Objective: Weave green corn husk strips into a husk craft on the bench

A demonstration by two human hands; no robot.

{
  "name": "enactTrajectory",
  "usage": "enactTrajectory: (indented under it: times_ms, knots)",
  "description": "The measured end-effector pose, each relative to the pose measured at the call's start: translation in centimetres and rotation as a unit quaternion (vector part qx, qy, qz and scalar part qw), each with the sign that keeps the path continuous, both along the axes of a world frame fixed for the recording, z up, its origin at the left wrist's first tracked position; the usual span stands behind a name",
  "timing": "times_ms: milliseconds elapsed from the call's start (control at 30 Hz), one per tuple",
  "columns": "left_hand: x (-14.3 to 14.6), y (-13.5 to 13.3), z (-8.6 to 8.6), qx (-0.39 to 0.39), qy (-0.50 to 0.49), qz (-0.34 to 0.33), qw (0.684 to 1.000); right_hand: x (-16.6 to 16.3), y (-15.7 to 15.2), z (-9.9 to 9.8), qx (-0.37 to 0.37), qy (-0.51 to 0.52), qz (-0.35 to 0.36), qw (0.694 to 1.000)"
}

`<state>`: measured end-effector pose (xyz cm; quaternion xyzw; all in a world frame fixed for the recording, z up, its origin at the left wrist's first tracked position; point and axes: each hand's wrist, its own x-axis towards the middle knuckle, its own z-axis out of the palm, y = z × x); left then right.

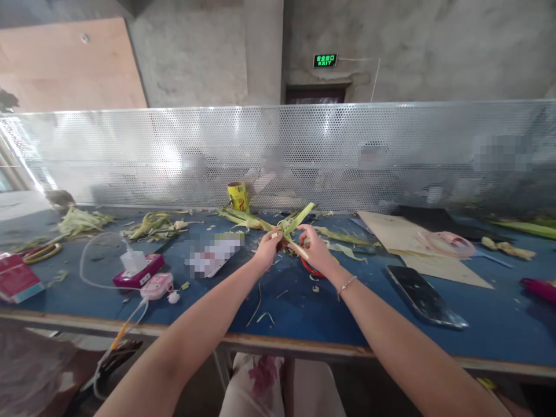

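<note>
Both my hands meet above the middle of the blue table (304, 307). My left hand (267, 248) and my right hand (313, 248) are each closed in a pinch on a bundle of green leaf strips (292, 223) that fans out upward and to the sides. A thin bracelet sits on my right wrist. Just below my right hand lies a red ring-shaped object (309, 269), partly hidden by the hand. More long leaves (243, 218) trail off to the left behind the bundle.
A yellow cup (238, 197) stands by the perforated metal screen (391, 150). Left: leaf piles (152, 226), pink chargers with white cable (143, 272), scissors (41, 252). Right: a black phone (423, 295), cardboard sheet (412, 243), pink tape (447, 243).
</note>
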<state>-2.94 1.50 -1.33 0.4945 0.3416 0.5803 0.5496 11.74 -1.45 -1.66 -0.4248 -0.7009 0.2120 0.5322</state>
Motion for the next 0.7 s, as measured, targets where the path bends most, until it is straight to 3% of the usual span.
enactTrajectory:
  times_ms: [133, 433, 600, 700]
  knots:
    - [-0.3, -0.1, 0.1, 0.021, 0.026, 0.007, 0.999, -0.1, 0.4, -0.2, 0.046, 0.018, -0.027, 0.998]
    - [0.0, -0.8, 0.8, -0.008, 0.066, -0.04, 0.997, 0.6, 1.8, -0.6, -0.066, 0.163, -0.029, 0.984]
    - [-0.1, -1.1, 0.7, -0.027, 0.108, -0.06, 0.992, 0.8, 1.9, -0.7, -0.047, 0.188, -0.035, 0.98]
    - [-0.2, -1.4, 0.6, -0.015, 0.13, -0.112, 0.985, 0.8, 2.0, -0.6, -0.048, 0.199, -0.03, 0.978]
